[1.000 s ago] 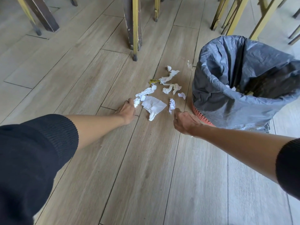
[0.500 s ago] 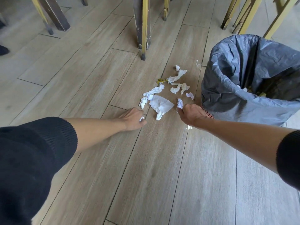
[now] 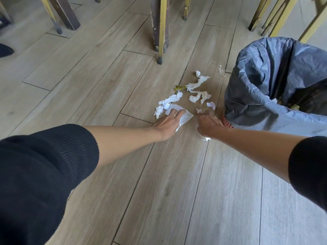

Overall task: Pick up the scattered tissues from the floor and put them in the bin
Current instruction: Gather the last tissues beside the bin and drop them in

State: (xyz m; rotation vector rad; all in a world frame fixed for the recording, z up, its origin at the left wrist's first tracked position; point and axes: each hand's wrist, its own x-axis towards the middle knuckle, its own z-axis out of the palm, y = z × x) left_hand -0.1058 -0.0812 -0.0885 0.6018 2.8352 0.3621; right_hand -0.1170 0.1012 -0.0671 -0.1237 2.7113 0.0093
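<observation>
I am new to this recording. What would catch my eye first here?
Crumpled white tissues lie scattered on the pale wooden plank floor, beside the bin lined with a grey plastic bag at right. The left hand rests on a flat white tissue; the right hand reaches alongside.

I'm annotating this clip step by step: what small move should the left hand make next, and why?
Probably curl its fingers to gather the flat tissue: the left hand lies spread on it, not yet gripping, and the bin stands just to the right.
</observation>
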